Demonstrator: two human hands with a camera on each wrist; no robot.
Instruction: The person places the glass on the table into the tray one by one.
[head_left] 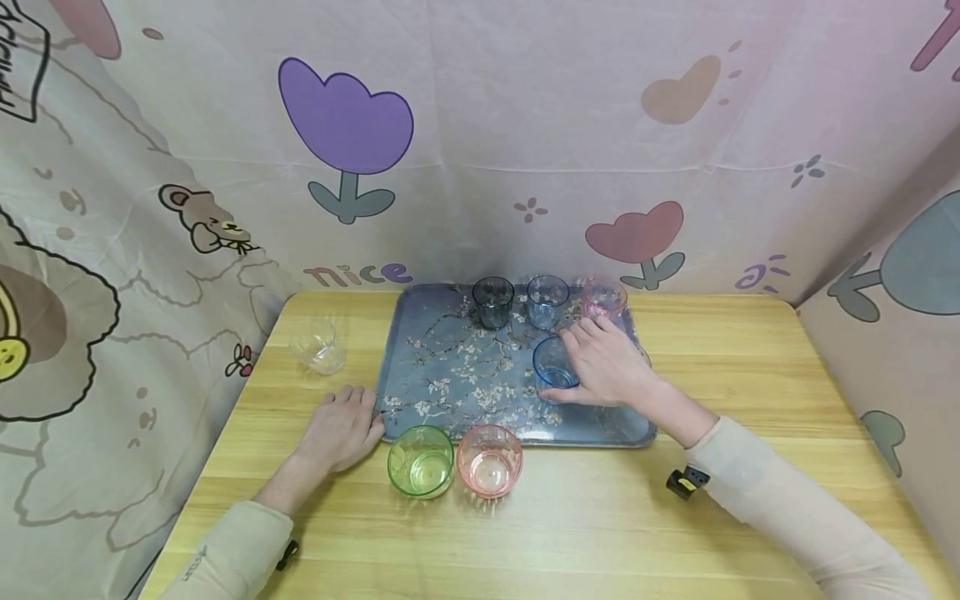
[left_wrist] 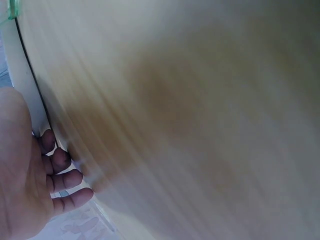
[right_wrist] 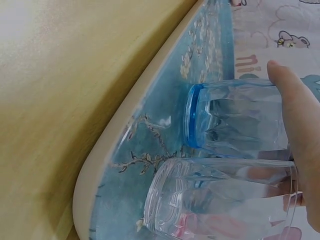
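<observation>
My right hand (head_left: 611, 362) grips a blue-tinted glass (head_left: 553, 367) near its rim, with the thumb on the near side and the fingers on the far side. This glass stands upright on the right part of a blue-grey tray (head_left: 442, 358) with a blossom print. Close beside it in the right wrist view is a clear glass (right_wrist: 220, 200), mostly hidden behind the hand in the head view. My left hand (head_left: 345, 429) rests on the table at the tray's left edge, its thumb by the rim and its fingers loosely bent, holding nothing.
Along the tray's back stand a dark grey glass (head_left: 493, 304), a pale blue glass (head_left: 547, 304) and a pink glass (head_left: 604, 296). A green glass (head_left: 422, 462) and a salmon-pink glass (head_left: 490, 462) sit at its front edge. Clear glassware (head_left: 318, 346) stands left on the wooden table (head_left: 600, 525).
</observation>
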